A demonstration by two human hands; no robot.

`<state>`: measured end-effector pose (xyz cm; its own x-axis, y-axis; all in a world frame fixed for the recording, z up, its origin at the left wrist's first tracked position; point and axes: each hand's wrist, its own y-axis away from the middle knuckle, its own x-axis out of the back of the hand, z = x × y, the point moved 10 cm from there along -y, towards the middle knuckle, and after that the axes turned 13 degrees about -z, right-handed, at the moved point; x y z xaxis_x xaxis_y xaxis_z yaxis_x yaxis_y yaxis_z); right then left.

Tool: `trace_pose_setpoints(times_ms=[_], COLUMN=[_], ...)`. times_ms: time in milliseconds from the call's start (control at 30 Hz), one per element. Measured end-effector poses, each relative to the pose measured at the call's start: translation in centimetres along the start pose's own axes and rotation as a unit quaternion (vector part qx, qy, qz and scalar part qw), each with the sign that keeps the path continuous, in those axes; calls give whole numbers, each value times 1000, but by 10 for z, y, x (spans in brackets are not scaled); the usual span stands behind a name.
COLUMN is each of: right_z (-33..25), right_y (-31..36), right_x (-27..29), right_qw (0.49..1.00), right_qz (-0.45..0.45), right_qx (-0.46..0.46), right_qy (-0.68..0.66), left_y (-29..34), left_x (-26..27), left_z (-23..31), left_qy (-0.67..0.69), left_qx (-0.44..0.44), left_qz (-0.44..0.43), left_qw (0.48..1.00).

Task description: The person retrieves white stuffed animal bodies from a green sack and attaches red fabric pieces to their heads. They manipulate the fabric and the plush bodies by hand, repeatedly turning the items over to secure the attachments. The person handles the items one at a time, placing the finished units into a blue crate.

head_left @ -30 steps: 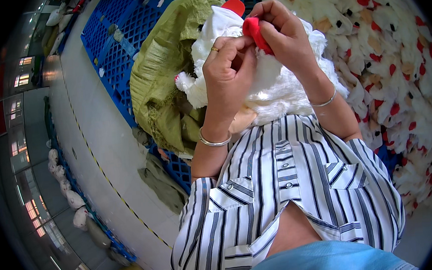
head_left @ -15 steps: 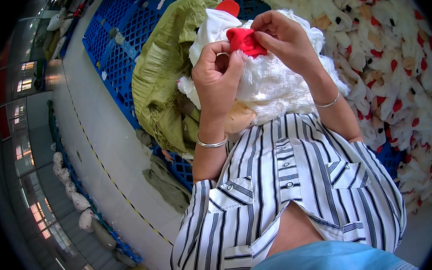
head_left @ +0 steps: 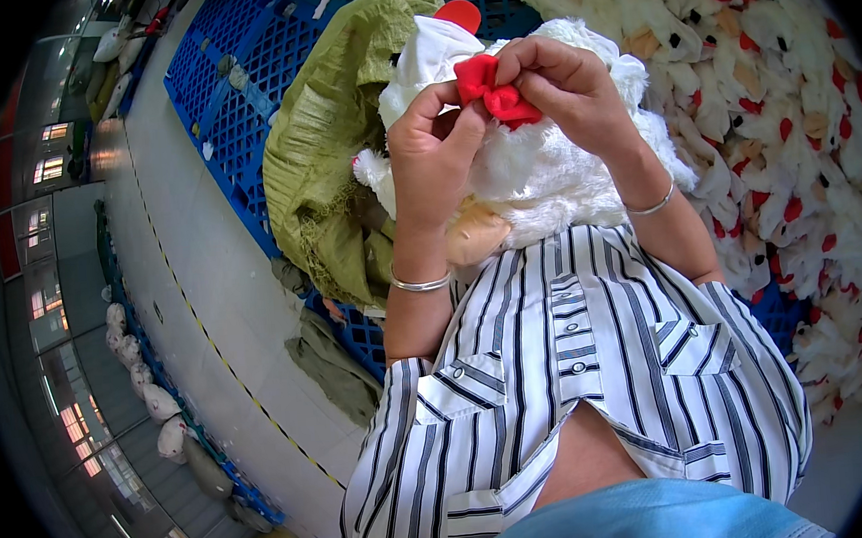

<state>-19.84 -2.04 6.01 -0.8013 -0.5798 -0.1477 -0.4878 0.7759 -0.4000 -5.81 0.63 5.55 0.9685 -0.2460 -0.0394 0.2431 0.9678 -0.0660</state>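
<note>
A red fabric bow (head_left: 504, 100) lies between my two hands, over a white plush toy (head_left: 545, 186). My left hand (head_left: 439, 143) pinches its left side between thumb and fingers. On its right side, my right hand (head_left: 568, 84) is closed, with thumb and forefinger at the upper edge of the fabric. White fluffy fur covers the toy, which rests against my striped shirt. A tan patch (head_left: 477, 234) shows at its lower left. Above my left hand is a smooth white part (head_left: 441, 48) with a red rounded flap (head_left: 459, 15).
An olive woven sack (head_left: 319, 167) lies beside the toy on the left. Blue plastic pallets (head_left: 229, 93) are under and behind it. To the right spreads a large heap of white plush skins (head_left: 742, 137) with red and tan parts. Yellow-black tape (head_left: 219, 352) crosses the pale floor.
The red bow has turned and its middle now looks more gathered. My right hand has shifted slightly down, still at the fabric. My left hand has barely moved.
</note>
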Motion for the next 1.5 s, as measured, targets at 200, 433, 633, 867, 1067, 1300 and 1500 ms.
trace_pose_setpoints(times_ms=[200, 433, 633, 867, 1067, 1300, 1500], right_z=[-2, -16, -52, -24, -17, -3, -12], right_y=[1, 6, 16, 6, 12, 16, 16], right_x=[2, 1, 42, -3, 6, 7, 20], right_qw=[992, 956, 928, 943, 976, 991, 982], right_qz=[30, 52, 176, 10, 46, 75, 102], right_qx=[-44, -29, 92, -72, -57, -44, 17], right_qy=[118, 288, 315, 325, 204, 98, 155], left_y=[0, 3, 5, 5, 7, -1, -1], left_x=[2, -5, 3, -9, 1, -8, 6], left_z=[1, 12, 14, 15, -1, -25, -12], left_qy=[-18, -171, -170, -145, -54, 66, 8], left_qx=[3, -99, -110, -108, -26, 57, 28], left_qz=[9, 40, 51, 19, 9, -10, -10], left_qw=[1000, 979, 978, 983, 998, 996, 1000])
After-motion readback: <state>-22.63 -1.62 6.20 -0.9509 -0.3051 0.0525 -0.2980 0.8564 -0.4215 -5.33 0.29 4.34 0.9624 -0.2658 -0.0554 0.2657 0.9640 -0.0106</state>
